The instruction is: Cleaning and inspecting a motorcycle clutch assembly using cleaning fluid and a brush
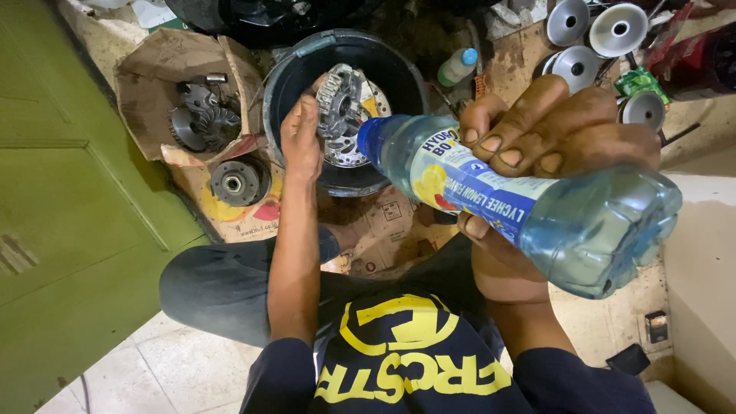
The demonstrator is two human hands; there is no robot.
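The right grip (552, 146) is wrapped tight around a clear plastic bottle (506, 195), tilted with its blue neck toward a black bucket (399, 69). The left grip (303, 138) clasps a round metal part (345, 115) over that bucket. Cardboard (153, 69) beside holds 2 more metal parts (203, 119).

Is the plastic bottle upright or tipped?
Tipped: the bottle lies almost sideways in the right hand, its neck pointing toward the black bucket.
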